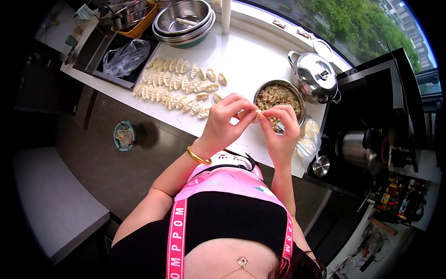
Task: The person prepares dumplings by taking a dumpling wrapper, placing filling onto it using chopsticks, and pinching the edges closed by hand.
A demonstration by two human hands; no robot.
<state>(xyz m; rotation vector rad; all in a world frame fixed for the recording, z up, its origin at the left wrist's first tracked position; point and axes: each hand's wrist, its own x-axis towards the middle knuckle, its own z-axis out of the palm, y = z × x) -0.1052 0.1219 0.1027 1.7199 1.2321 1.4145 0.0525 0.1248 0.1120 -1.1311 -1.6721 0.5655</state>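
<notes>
Between my two hands is a small pale dumpling, mostly hidden by my fingers. My left hand, with a gold bangle at the wrist, pinches one side of it. The fingertips of my right hand are closed on the other side. Just beyond my hands stands a metal bowl of minced filling, with a utensil's striped handle partly showing. Pleated dumplings lie in several rows on the white counter to the left. Round wrappers sit in a plastic bag at the right.
A lidded steel pot is behind the bowl, near the window. The black stove with another pot is at right. Stacked metal basins and a sink holding a plastic bag are at left. A bin stands on the floor.
</notes>
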